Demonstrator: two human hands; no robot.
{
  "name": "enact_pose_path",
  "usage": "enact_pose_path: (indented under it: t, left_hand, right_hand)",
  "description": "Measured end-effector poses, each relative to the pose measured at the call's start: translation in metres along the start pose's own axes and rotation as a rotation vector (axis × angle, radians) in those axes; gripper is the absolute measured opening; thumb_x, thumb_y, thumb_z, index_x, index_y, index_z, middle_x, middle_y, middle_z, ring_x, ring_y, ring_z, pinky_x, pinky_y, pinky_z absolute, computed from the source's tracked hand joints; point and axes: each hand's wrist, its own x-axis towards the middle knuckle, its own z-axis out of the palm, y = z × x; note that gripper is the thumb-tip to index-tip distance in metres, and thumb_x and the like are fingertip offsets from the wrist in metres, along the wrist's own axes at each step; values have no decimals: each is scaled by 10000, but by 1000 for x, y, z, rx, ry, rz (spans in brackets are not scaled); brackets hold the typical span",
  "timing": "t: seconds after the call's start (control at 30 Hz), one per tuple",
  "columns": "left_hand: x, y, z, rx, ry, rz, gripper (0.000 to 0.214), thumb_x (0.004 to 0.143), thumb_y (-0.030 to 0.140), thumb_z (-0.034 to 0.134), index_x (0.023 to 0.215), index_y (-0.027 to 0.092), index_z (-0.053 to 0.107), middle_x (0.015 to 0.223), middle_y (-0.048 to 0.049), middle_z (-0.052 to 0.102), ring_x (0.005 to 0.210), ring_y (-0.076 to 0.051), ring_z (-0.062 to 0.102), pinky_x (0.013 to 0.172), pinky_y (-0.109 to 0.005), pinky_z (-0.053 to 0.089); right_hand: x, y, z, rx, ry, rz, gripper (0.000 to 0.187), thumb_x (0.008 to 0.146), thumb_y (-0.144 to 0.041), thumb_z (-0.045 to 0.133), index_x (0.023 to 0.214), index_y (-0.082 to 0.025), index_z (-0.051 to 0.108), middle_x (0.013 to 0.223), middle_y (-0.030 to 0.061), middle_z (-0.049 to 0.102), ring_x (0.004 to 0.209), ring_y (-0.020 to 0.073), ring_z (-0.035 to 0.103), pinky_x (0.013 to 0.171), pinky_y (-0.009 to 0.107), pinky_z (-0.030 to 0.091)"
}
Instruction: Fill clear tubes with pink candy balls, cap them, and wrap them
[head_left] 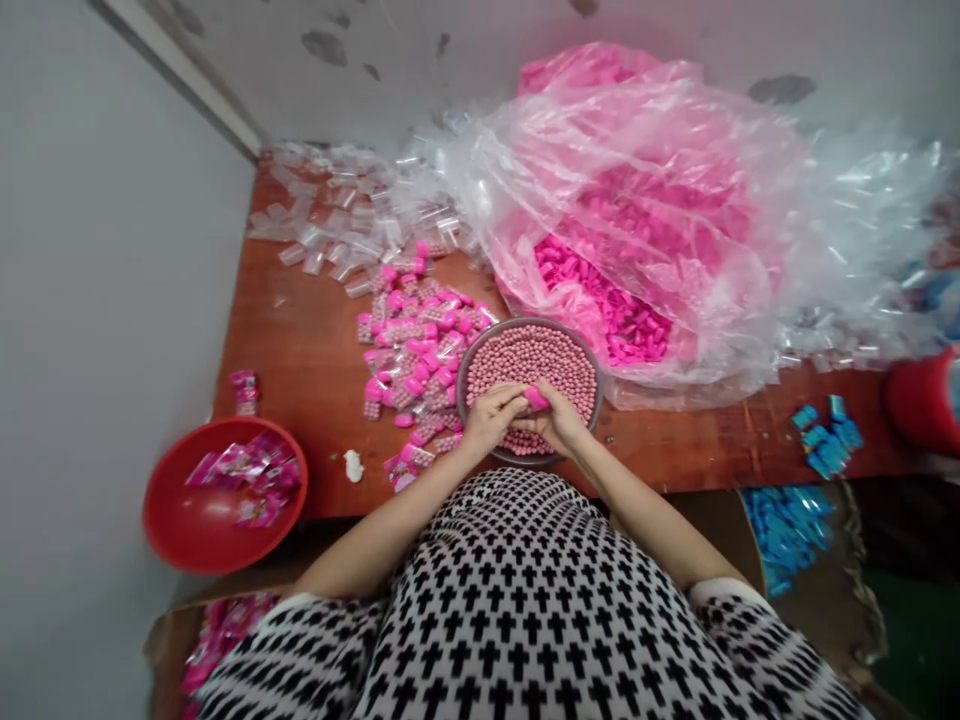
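My left hand [491, 415] and my right hand [559, 418] meet over the near edge of a round bowl [469, 358] filled with small pink beads. Both hands are closed around one bright pink capsule-shaped piece [535, 398], pinched between their fingers. To the left of the bowl lies a heap of pink pieces and small filled packets [416, 345] on the brown wooden table [315, 330].
A big clear plastic bag of pink pieces [622, 240] lies behind the bowl. Empty clear packets [337, 220] are strewn at the back left. A red bowl with pink packets [225, 495] hangs at the left edge. Blue pieces [825, 440] and a red tub [926, 400] sit right.
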Motion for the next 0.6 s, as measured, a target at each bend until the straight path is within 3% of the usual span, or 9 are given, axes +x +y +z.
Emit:
enact_pose_path:
  t: [0.13,0.33,0.43,0.6]
  left_hand:
    - [4,0,-43,121,96,-65,318,827,395,569,1029,185,698,1067,-68,693,1001,-209,621,942,-383,464]
    - [25,-16,-127,598,355,21,298,846,401,526,942,190,714,983,-65,703,1001,-214,600,971,-405,426]
    - [67,-32,-143,744,345,22,311,874,372,475,1002,187,690,1041,-73,680,1015,-203,587,955,-376,429]
    - [181,-65,-133,849,221,-60,301,893,270,423,1005,134,667,1038,-108,657,997,-207,579,926,-339,427]
  right_hand:
    - [12,-9,-1,-85,-51,4,525,690,-665,601,945,-209,650,952,68,694,863,182,632,663,302,558]
    - [18,-17,-33,-238,183,-88,422,610,-542,739,847,-198,678,898,48,691,724,139,622,567,232,508]
    - [23,-16,-45,-278,212,-84,398,619,-532,734,821,-192,681,844,37,688,704,138,619,568,241,506]
    - [33,-14,-50,-340,168,-36,377,637,-510,733,845,-200,682,807,22,690,672,128,613,596,260,505]
